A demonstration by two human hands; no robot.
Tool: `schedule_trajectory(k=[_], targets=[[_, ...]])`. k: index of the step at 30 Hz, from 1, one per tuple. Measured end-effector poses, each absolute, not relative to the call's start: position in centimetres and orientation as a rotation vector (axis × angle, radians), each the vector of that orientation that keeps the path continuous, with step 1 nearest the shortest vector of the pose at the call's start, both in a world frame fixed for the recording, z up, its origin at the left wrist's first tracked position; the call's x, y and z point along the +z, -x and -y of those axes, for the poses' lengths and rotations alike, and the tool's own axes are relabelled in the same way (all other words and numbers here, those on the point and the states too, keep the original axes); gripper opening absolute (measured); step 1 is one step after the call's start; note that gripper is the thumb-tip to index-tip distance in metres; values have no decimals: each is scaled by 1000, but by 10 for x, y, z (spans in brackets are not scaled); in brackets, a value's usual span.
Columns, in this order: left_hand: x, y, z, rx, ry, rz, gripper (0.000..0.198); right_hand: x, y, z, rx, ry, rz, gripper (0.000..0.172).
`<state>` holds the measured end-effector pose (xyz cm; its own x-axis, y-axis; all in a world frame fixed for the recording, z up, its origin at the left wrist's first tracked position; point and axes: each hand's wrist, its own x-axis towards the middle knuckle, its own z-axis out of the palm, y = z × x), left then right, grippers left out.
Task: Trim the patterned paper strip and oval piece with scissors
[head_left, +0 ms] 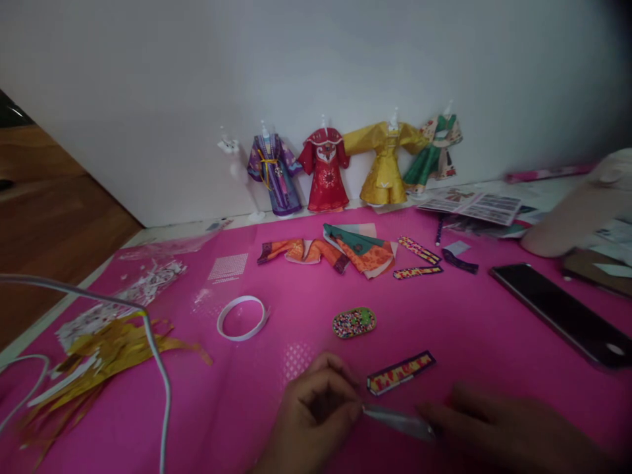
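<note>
My left hand (316, 408) is curled, its fingertips pinching one end of a small silvery strip (397, 421) low over the pink mat (257, 401). My right hand (508, 431) pinches the strip's other end; it is blurred. Just beyond the strip lies a patterned red-and-yellow paper band (399, 372). An oval beaded piece (354, 322) sits further back, and a roll of white tape (241, 318) lies to the left.
Paper robes on small stands line the wall: purple (273, 174), red (326, 171), yellow (385, 164), green (434, 155). Flat folded robe pieces (340, 252) lie mid-mat. A dark phone (563, 313) is at right, gold paper scraps (106, 349) and a white cable (158, 368) at left.
</note>
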<state>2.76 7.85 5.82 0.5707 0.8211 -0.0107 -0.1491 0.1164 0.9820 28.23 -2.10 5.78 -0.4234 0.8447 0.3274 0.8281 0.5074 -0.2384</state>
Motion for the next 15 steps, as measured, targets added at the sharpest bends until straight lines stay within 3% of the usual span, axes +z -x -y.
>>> schedule_trajectory(k=[4,9,15], targets=[[58,-28,-79,791,-1265,-671,29,61,-285,18,67,1335,2435,18],[57,-28,-79,798,-1261,-657,26,60,-287,16,50,1298,2476,27],[58,-28,-79,798,-1269,-647,28,60,-288,15,77,1291,2483,24]])
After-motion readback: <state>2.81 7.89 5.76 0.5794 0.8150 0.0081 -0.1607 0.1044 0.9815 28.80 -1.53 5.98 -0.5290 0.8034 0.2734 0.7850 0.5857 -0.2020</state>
